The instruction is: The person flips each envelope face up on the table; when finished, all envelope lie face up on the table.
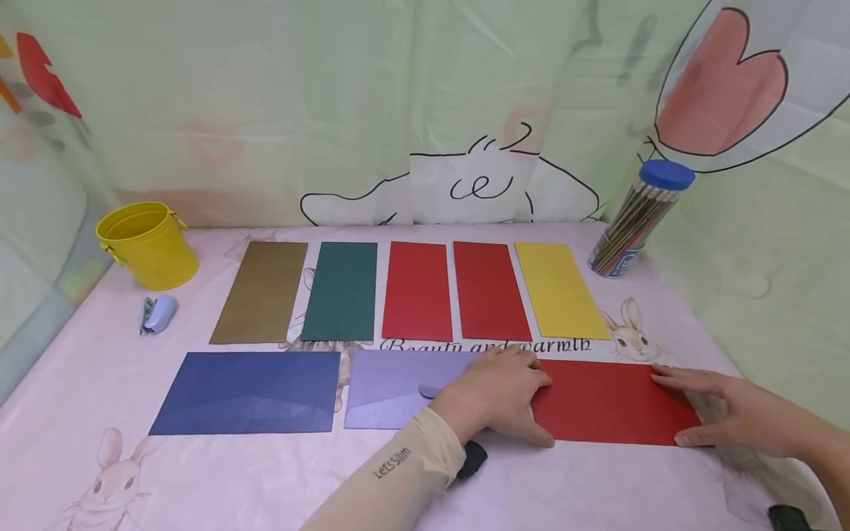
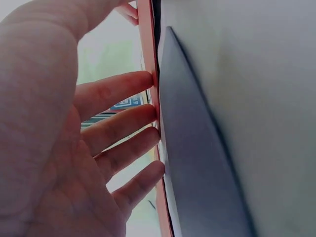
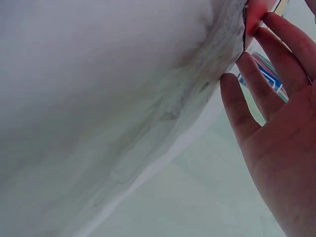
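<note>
A flat red rectangular card (image 1: 607, 404) lies lengthwise in the front row on the right. Over its left end rests my left hand (image 1: 501, 394), which also covers part of a lilac envelope-like sheet (image 1: 381, 391) with a rounded dark tab. In the left wrist view the fingers (image 2: 129, 113) stretch out, spread, with their tips at the red edge. My right hand (image 1: 737, 413) touches the card's right end, thumb at the near corner and fingers at the far one. The right wrist view shows its fingers (image 3: 286, 54) extended by the red corner.
A blue card (image 1: 249, 391) lies at front left. Behind stand brown (image 1: 262, 291), green (image 1: 341, 291), two red (image 1: 417, 291) and yellow (image 1: 563, 290) cards in a row. A yellow bucket (image 1: 149, 247), lilac stapler (image 1: 158, 314) and pencil tub (image 1: 637, 221) flank them.
</note>
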`<state>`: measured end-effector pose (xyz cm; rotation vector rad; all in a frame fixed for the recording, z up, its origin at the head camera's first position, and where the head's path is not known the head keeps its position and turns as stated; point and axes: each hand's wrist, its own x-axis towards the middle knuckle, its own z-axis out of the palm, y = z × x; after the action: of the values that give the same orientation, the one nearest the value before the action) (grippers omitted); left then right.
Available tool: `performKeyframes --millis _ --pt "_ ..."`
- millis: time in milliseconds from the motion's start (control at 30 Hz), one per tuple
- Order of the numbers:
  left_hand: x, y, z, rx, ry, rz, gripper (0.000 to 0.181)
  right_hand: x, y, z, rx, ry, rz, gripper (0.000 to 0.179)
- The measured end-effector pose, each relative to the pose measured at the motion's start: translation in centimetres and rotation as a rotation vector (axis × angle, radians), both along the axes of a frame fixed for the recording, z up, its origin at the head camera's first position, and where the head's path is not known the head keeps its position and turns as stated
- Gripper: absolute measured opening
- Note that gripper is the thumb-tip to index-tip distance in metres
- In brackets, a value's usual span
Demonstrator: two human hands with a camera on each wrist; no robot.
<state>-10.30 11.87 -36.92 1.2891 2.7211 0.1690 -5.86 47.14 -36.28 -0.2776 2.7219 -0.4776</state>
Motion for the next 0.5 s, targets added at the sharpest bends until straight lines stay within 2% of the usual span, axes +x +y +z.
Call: performKeyframes --millis 200,300,400,500 --pt "0.2 0.2 0.0 0.0 0.018 -0.018 0.06 0.7 0.2 -0.6 -0.051 -0.017 0.002 0.088" --pt "0.0 0.2 0.1 0.056 0.014 -0.046 0.05 0.9 0.1 -0.6 -0.046 -0.001 0.005 0.089" --pt "-0.5 0.1 0.3 0.189 0.002 -0.055 0.045 0.8 0.0 0.0 -0.044 0.041 -0.042 0.078" --pt "-1.1 -0.1 0.5 0.437 -0.097 0.012 0.044 0.6 0.0 1.1 -0.076 0.096 -0.22 0.069"
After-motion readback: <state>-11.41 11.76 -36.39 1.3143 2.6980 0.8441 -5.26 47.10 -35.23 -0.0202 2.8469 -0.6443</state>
